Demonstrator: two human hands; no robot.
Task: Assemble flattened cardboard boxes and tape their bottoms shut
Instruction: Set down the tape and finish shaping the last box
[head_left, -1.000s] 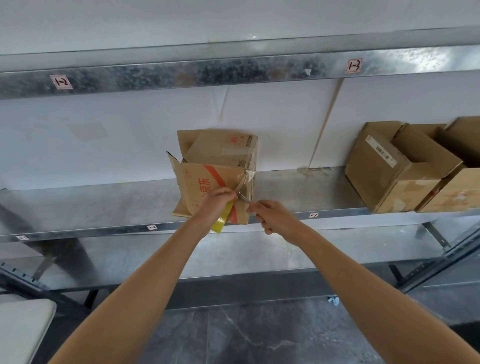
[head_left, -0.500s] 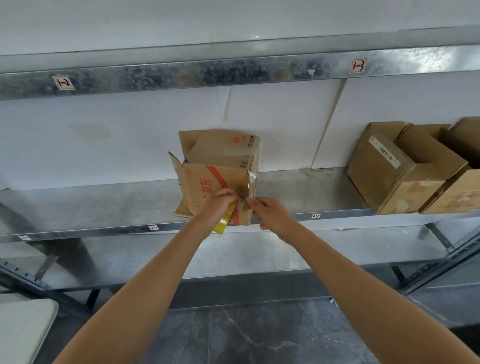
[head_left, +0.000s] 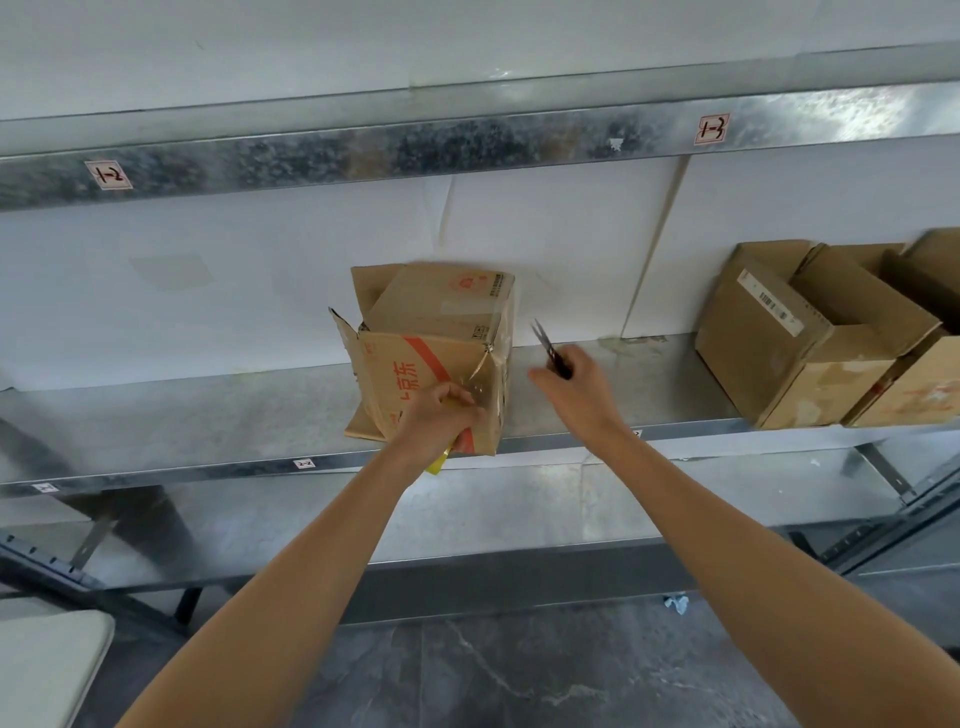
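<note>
We are standing at a metal shelf (head_left: 208, 415) with the cardboard box (head_left: 431, 353) sitting tilted on its front edge, roughly in the middle of the view, one flap sticking out at its left side. Our left hand (head_left: 439, 415) is curling against the box's printed front face, closed around a roll of tape (only a yellow sliver (head_left: 435, 464) is peeking out below the palm), and clear tape (head_left: 480, 374) is shining across the box's near corner. Our right hand (head_left: 576, 387) is hovering just beside the box, apart from it, gripping a pair of scissors (head_left: 548, 345) whose dark blades are pointing up and away. Further right on the same shelf, two more brown boxes (head_left: 800, 332) are lying on their sides, touching each other.
</note>
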